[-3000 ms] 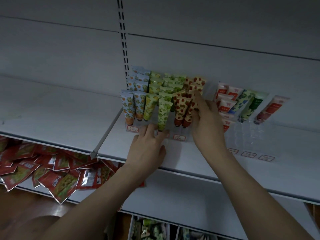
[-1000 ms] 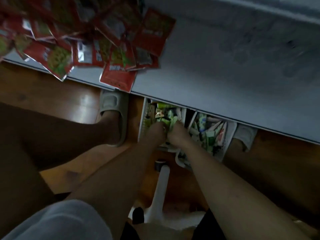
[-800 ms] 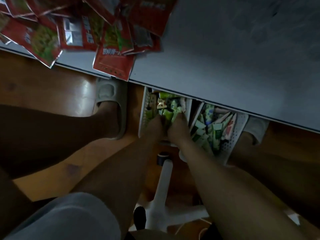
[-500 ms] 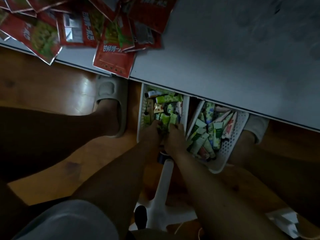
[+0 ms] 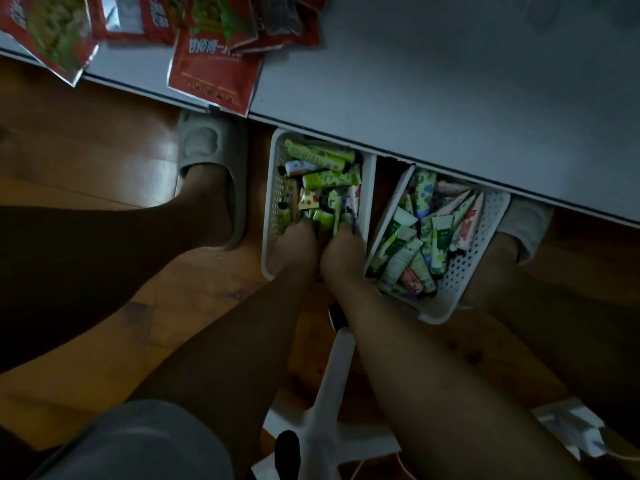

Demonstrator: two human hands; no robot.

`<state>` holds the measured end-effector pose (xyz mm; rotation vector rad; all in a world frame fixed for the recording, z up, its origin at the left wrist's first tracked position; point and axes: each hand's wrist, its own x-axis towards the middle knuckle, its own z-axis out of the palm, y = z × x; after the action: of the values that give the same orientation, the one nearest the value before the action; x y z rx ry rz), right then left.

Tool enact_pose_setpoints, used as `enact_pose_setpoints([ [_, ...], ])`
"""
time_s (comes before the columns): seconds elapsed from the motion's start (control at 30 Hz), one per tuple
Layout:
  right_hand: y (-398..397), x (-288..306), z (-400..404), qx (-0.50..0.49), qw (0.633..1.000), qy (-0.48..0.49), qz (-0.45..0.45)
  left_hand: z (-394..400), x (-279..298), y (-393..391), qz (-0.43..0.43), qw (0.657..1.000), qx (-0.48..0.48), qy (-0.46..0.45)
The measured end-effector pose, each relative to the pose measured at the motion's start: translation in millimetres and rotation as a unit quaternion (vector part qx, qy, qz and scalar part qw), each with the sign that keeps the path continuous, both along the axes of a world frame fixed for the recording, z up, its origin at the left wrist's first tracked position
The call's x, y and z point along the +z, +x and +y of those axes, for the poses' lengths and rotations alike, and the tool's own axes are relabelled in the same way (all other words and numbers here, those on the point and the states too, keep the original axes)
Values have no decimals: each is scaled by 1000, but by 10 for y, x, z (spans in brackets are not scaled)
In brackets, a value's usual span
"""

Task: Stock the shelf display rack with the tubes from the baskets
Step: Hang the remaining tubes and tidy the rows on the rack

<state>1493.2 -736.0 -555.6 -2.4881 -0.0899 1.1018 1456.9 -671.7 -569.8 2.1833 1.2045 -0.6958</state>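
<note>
Both hands plunge side by side into a white perforated plastic basket [image 5: 273, 188] on the brown wooden floor [image 5: 104, 161], where a jumble of small green-and-white printed tubes [image 5: 327, 178] lies heaped just beyond the fingertips. The left hand [image 5: 298, 247] and right hand [image 5: 344, 252] are seen from the back, knuckles nearly touching, fingers bent down among the tubes; whether either has closed on one cannot be told, since the fingertips are buried. Working the two together suggests a bunch is being gathered rather than a single tube. Just to the right of the right hand, a second white perforated basket [image 5: 481, 258] sits tilted, holding more tubes [image 5: 412, 251] in green, white and pink, presumably the next supply. Both baskets are tucked partly beneath the grey shelf board [image 5: 450, 98] ahead of the hands, close to the stocking spot; the display rack itself is out of view. Red foil snack packets [image 5: 214, 74] overhang the shelf edge, ahead and left of the hands.
</note>
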Motion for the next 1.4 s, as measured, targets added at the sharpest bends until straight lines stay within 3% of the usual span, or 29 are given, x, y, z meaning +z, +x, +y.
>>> enact_pose_setpoints([
  [0.1, -41, -41, 15, 27, 998, -44, -39, 13, -41, -15, -4, 1000, -17, 8],
  [0.27, -37, 26, -35, 51, 997, -34, -43, -24, -28, -30, -11, 999, -34, 7],
  [0.43, 14, 261, -107, -18, 996, 52, -67, -71, -100, -89, -75, 997, -14, -28],
  [0.53, 136, 378, -172, -75, 994, 68, -32, -109, -54, -123, -129, 985, 73, -84],
  [0.63, 284, 399, -238, -167, 976, 120, 67, -87, 146, -101, -184, 918, 250, -247],
  [0.73, 384, 500, -309, -203, 954, 154, 156, 31, 438, -67, -156, 770, 402, -471],
  [0.83, 410, 678, -318, -172, 954, 169, 179, 202, 551, -119, -162, 696, 440, -543],
  [0.93, 366, 787, -254, -101, 971, 182, 116, 291, 618, -142, -197, 641, 460, -582],
  [1.03, 300, 851, -179, -51, 976, 210, 22, 324, 658, -158, -228, 613, 460, -601],
  [1.13, 273, 899, -162, 22, 974, 223, -23, 357, 704, -203, -207, 609, 455, -616],
  [1.4, 194, 850, -195, 50, 945, 322, -9, 523, 685, -262, -161, 620, 465, -611],
])
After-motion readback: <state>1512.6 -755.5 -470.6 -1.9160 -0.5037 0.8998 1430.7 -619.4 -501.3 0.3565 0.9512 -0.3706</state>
